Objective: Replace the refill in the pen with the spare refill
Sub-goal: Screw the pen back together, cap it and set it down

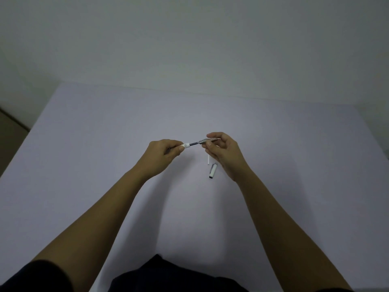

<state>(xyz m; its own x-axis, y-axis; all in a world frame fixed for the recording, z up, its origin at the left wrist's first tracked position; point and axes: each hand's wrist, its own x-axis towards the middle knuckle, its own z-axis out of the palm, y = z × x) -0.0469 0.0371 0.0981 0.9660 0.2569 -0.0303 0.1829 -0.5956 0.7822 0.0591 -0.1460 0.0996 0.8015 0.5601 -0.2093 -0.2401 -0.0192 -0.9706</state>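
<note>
Both hands hold the pen apart above the table's middle. My left hand (pixel 166 151) pinches the white pen barrel (pixel 186 146), of which only the open end shows. A thin dark refill (pixel 194 143) runs from that end to the silver grip section (pixel 205 141), which my right hand (pixel 223 150) holds between thumb and fingers. The white pen cap (pixel 212 170) with its clip lies on the table just below my right hand. A thin white spare refill (pixel 208 159) lies beside it, partly hidden by my right hand.
The white table (pixel 105 165) spreads wide on all sides, with a plain wall behind its far edge. A strip of floor (pixel 10 127) shows at the left. My dark clothing fills the bottom edge.
</note>
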